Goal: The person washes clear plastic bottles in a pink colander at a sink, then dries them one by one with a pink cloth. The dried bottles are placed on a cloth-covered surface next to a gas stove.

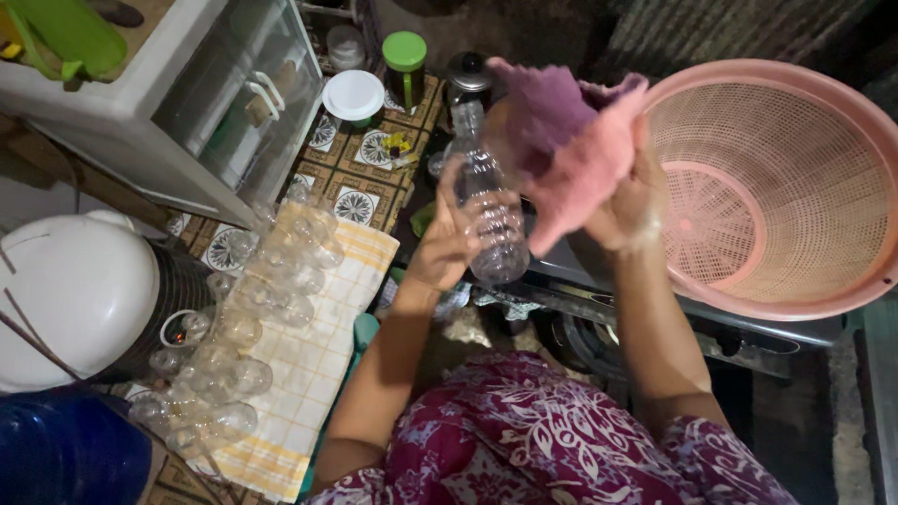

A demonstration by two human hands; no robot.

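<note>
The left hand [447, 238] clasps a clear ribbed plastic bottle [486, 201] around its lower body, long axis near upright, neck tipped slightly away. Just to its right, the right hand [636, 201] bunches a pink-and-purple cloth [571, 150], which drapes against the bottle's upper side, before the pink plastic basket [842, 131].

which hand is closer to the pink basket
Right. The right hand, holding a pink cloth, is just beside the basket rim. The left hand grips the clear bottle farther away.
</note>
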